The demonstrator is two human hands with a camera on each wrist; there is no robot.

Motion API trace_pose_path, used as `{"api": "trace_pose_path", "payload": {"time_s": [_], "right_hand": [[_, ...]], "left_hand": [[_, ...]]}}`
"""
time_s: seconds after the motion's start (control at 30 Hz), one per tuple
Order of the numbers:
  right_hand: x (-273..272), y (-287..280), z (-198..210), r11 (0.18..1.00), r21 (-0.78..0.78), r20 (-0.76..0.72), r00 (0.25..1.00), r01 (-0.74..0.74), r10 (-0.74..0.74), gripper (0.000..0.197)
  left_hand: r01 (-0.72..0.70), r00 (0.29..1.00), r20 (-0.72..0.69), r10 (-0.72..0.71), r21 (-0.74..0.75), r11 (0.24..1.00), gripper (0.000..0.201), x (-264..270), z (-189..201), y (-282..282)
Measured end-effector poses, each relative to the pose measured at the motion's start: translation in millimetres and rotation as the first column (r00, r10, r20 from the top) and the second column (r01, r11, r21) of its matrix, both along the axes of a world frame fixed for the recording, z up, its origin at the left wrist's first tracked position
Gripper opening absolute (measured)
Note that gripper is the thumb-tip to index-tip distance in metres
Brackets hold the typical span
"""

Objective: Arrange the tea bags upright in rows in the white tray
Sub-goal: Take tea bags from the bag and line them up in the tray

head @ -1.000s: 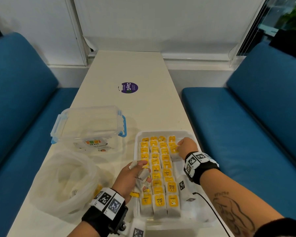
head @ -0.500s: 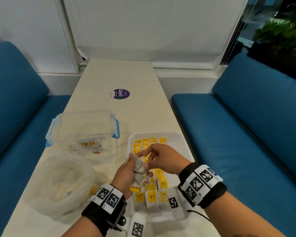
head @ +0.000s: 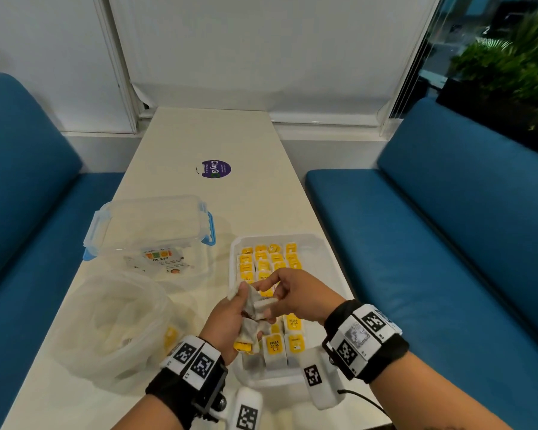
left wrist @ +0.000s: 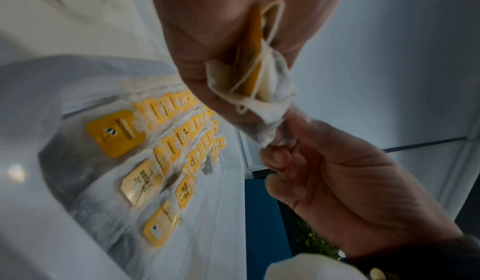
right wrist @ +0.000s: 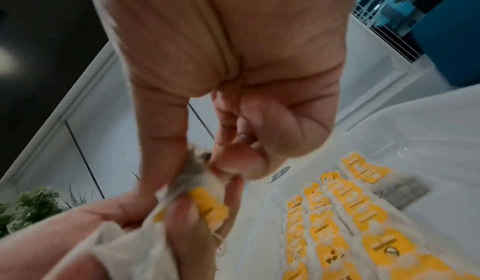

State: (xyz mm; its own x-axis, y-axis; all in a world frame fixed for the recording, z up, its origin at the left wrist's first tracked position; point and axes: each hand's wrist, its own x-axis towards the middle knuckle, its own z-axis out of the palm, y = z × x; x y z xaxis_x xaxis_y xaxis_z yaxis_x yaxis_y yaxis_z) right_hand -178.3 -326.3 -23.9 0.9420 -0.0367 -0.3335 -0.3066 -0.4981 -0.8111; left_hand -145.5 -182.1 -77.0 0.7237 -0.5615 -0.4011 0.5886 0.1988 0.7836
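The white tray (head: 330,252) lies on the table in front of me, filled with rows of upright tea bags (head: 263,262) with yellow tags. My left hand (head: 230,321) hovers over the tray's near left part and grips a small bunch of loose tea bags (head: 250,308). My right hand (head: 295,293) reaches across and pinches the top of one bag in that bunch between thumb and forefinger. The left wrist view shows the gripped bunch (left wrist: 259,83) and the pinching fingers (left wrist: 280,155). In the right wrist view the pinched bag (right wrist: 197,180) sits above the rows (right wrist: 345,208).
A clear lidded box with blue clips (head: 156,231) stands left of the tray. A crumpled clear plastic bag (head: 112,324) lies at the near left. A purple sticker (head: 216,169) marks the table's middle. Blue benches (head: 448,243) flank the table.
My right hand left the tray's far rows and came back to the bunch in my left hand, where it now pinches one bag. The head view shifted slightly.
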Motion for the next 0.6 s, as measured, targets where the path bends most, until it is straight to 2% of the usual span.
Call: {"api": "trace_pose_path", "payload": {"time_s": [0.1, 0.17, 0.27, 0.33, 0.43, 0.5, 0.6], "right_hand": [[2.2, 3.3, -0.9, 0.999, -0.044, 0.049, 0.999, 0.024, -0.022, 0.024], [3.8, 4.4, -0.8, 0.997, -0.036, 0.089, 0.994, 0.061, -0.058, 0.019], [4.3, 5.1, -0.6, 1.000, -0.004, 0.055, 0.998, 0.019, -0.019, 0.019], [3.6, 5.4, 0.4, 0.999, 0.017, 0.038, 0.999, -0.030, 0.029, 0.011], [3.9, 2.7, 2.7, 0.989, 0.149, 0.059, 0.998, 0.000, -0.009, 0.012], [4.4, -2.0, 5.3, 0.971, 0.224, 0.079, 0.992, 0.080, -0.100, 0.020], [6.9, -12.2, 6.8, 0.919, 0.366, 0.111, 0.973, 0.148, -0.201, 0.016]], "left_hand": [[0.035, 0.998, 0.047, -0.039, 0.078, 0.996, 0.050, -2.9, -1.3, 2.2], [0.070, 0.996, 0.055, -0.075, 0.087, 0.994, 0.040, -6.7, 2.2, 3.0], [0.130, 0.988, 0.067, -0.137, 0.090, 0.987, 0.017, -9.7, 5.1, 4.4], [0.186, 0.977, 0.084, -0.193, 0.089, 0.979, 0.019, -10.1, 5.1, 5.2], [0.214, 0.971, 0.087, -0.223, 0.097, 0.972, 0.028, -10.3, 5.9, 4.7], [0.195, 0.977, 0.068, -0.203, 0.112, 0.974, 0.025, -10.2, 7.0, 3.8], [0.163, 0.982, 0.076, -0.173, 0.121, 0.979, 0.019, -9.0, 7.5, 0.9]]}}
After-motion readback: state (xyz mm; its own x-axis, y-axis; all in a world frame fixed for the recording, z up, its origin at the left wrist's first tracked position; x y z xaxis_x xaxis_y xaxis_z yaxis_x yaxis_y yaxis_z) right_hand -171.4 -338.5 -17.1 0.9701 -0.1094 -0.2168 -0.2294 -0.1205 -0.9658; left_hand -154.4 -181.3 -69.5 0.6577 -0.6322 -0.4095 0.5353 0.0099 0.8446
